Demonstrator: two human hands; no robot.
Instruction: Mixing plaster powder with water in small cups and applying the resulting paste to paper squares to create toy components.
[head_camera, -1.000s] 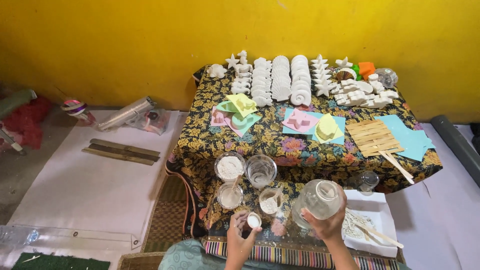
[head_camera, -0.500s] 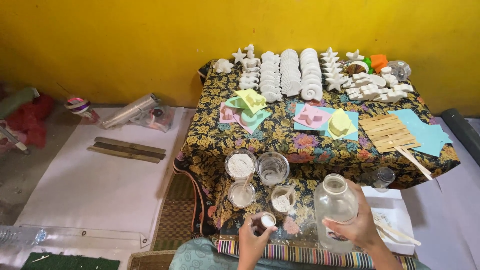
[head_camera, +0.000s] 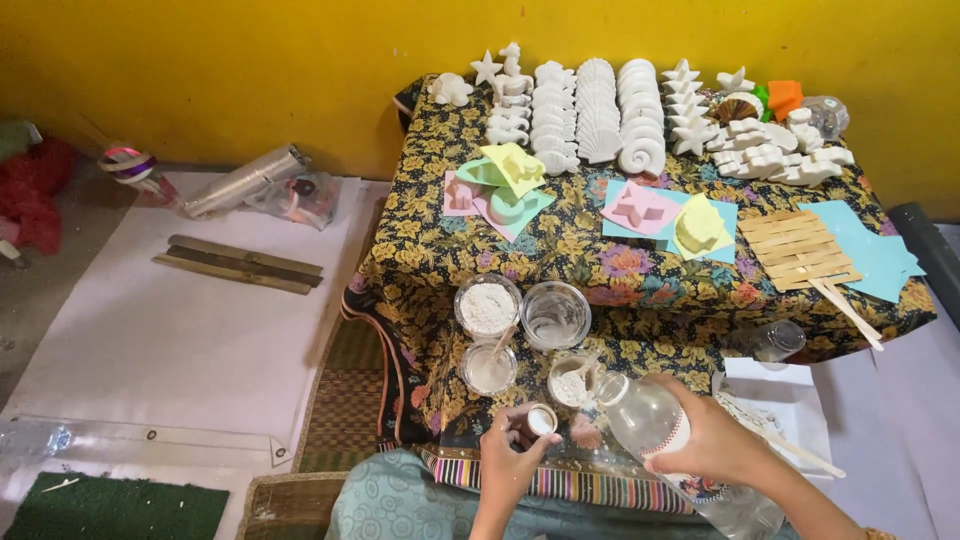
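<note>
Since half a second ago the clear bottle (head_camera: 665, 440) has tipped toward the cups. The left hand (head_camera: 508, 462) pinches a small white cap (head_camera: 541, 419) just below a powder cup (head_camera: 571, 381); the right hand (head_camera: 712, 440) wraps around the bottle, near the flowered tablecloth's (head_camera: 420, 240) front edge.

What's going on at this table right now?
A person sits at a table with a floral cloth. Their right hand tilts a clear bottle, its open mouth toward a cup of white powder. Their left hand holds a small cap. Three more cups stand nearby, and rows of white casts line the far edge.
</note>
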